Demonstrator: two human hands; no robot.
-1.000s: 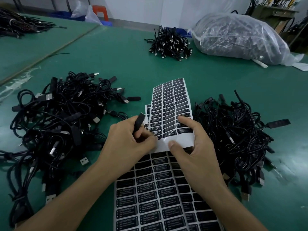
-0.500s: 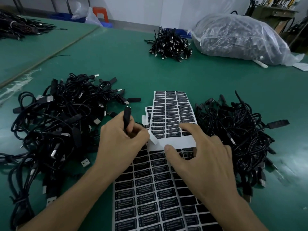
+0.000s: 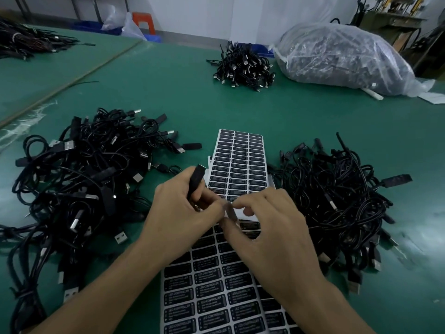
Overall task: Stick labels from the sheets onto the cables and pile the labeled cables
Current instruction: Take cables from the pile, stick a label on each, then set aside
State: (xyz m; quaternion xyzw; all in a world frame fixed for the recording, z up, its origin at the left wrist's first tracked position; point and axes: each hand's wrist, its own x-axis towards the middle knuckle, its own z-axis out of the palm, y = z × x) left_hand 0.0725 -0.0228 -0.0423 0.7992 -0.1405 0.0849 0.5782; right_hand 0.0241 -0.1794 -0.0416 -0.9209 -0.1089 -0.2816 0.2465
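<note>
- Looking through the head view, I see my left hand (image 3: pixel 178 213) clenched round a cable's black controller block (image 3: pixel 197 182). Its long axis tilts up and away, and its top end pokes out above the fingers.
- My right hand (image 3: pixel 269 235) pinches a peeled label (image 3: pixel 230 211) between thumb and forefinger, just right of the block. I judge the right hand has only a short sideways trip to make.
- The label looks small, dark and blurred, and its print is unreadable.
- Both hands hang over the label sheets (image 3: pixel 240 162), between the left heap (image 3: pixel 79 184) and the right heap (image 3: pixel 337 203) of cables.
</note>
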